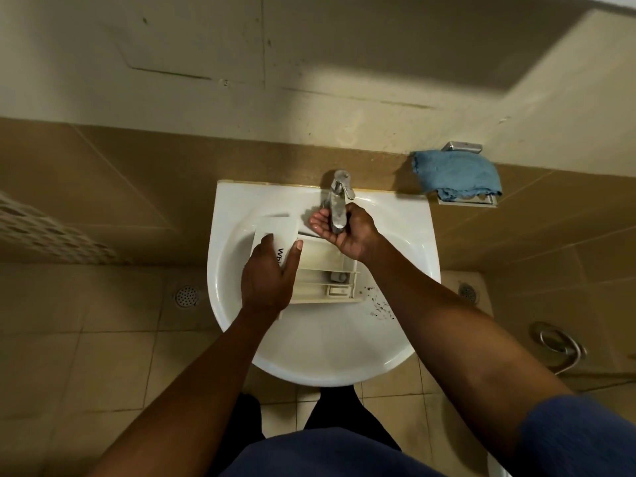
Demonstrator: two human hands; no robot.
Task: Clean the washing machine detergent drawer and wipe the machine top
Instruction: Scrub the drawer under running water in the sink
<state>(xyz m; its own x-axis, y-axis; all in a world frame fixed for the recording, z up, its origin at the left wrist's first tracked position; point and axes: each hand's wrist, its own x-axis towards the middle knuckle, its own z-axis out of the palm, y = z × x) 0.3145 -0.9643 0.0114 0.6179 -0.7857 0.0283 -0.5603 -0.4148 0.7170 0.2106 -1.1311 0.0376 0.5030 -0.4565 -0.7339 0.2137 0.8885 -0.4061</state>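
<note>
Head view: our left hand (266,284) clasps the detergent drawer (323,259) by its front, right hand (349,234) cupped loose under the tap (339,194); light, rigid plastic, likely slippery wet

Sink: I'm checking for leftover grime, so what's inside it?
The drawer, gripped by the left hand, and dark specks to its right. Any drain is hidden under the drawer.
</note>
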